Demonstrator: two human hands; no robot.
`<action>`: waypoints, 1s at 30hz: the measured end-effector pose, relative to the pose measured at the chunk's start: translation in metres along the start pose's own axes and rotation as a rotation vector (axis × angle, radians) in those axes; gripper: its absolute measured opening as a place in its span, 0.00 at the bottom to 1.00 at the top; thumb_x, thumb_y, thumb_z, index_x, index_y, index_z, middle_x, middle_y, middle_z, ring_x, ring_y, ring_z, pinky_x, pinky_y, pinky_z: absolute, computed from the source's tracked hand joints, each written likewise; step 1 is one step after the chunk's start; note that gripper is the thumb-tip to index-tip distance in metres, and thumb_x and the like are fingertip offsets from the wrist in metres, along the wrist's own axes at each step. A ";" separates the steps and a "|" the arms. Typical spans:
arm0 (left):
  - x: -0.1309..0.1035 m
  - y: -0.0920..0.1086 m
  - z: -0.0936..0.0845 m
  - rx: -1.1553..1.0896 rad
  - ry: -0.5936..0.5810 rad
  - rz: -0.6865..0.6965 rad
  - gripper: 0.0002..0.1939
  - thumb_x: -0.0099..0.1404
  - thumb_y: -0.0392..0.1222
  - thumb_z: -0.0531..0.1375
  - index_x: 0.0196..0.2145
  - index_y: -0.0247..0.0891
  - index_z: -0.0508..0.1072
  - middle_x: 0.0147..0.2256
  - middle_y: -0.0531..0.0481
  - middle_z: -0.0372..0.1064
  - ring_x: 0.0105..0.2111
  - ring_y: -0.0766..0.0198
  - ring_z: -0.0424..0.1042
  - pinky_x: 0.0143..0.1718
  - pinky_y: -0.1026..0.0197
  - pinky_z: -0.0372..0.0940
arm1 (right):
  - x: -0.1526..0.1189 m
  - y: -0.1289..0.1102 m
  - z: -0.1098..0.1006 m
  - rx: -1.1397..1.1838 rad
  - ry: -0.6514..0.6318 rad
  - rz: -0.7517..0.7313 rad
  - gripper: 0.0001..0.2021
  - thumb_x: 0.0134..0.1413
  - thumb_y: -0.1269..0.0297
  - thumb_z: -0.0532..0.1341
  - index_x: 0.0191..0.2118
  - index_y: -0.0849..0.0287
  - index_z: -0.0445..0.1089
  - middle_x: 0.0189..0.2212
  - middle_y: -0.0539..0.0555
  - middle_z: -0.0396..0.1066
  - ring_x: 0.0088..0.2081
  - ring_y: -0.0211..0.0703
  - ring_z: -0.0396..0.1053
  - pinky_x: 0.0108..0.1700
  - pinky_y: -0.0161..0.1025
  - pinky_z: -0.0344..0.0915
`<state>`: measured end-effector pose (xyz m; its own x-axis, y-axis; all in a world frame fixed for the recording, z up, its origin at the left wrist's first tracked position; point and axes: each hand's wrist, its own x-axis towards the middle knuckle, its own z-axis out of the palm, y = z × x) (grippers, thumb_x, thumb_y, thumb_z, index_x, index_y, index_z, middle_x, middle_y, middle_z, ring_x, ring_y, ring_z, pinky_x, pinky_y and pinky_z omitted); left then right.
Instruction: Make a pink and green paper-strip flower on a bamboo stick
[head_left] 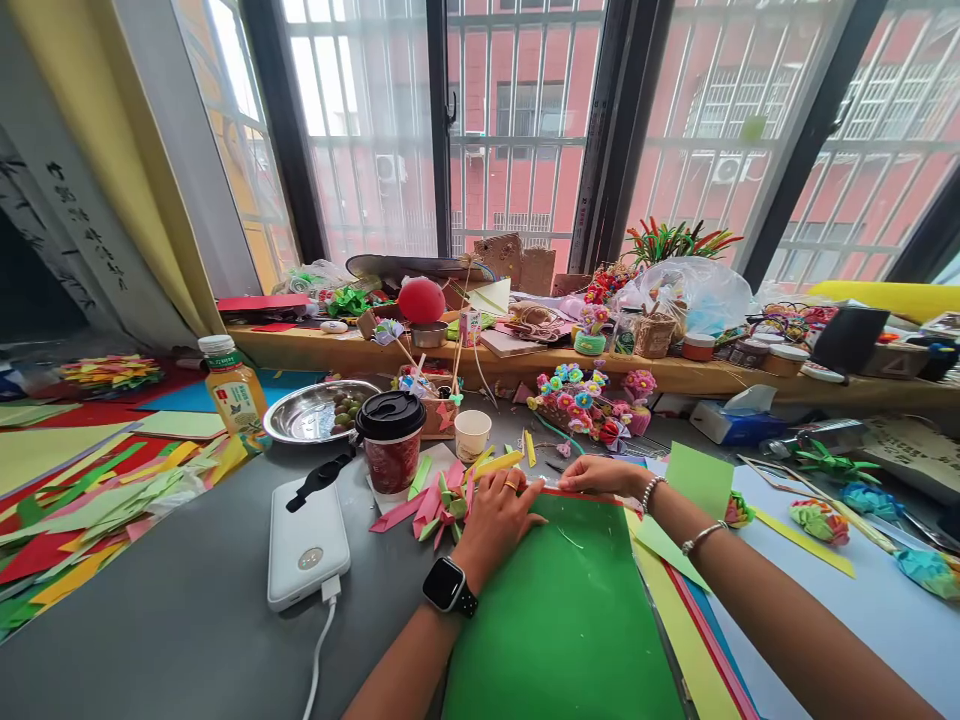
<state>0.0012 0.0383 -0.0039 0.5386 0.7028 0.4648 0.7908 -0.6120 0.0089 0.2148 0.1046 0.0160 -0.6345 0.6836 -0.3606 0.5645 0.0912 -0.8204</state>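
Observation:
A green board (570,610) lies in front of me, with a reddish strip along its far edge. My left hand (501,512), wearing a watch and a ring, rests palm down over the board's far left corner, its fingers somewhat apart. At the far edge, my right hand (596,476) has its fingertips pinched together and low; what they hold, if anything, is too small to make out. Pink and green folded paper pieces (442,505) lie just left of my left hand. Yellow paper strips (497,463) sit beyond its fingers.
A lidded red cup (391,445), a small paper cup (472,436), a metal bowl (300,415) and a juice bottle (232,385) stand left. Nearer is a white power bank (309,540) with a cable. Coloured paper sheets (694,480) and paper flowers (820,521) lie right.

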 end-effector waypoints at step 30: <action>0.006 -0.018 0.002 -0.152 0.271 -0.339 0.29 0.57 0.54 0.53 0.51 0.32 0.61 0.50 0.34 0.61 0.52 0.48 0.58 0.52 0.45 0.51 | -0.016 -0.027 0.005 -0.291 0.329 -0.116 0.13 0.38 0.57 0.62 0.23 0.64 0.69 0.19 0.48 0.65 0.23 0.35 0.59 0.25 0.32 0.53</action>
<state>-0.0096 0.0545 -0.0031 0.1457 0.7647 0.6277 0.8468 -0.4244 0.3205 0.2069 0.0877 0.0422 -0.5273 0.8464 -0.0745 0.6541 0.3484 -0.6714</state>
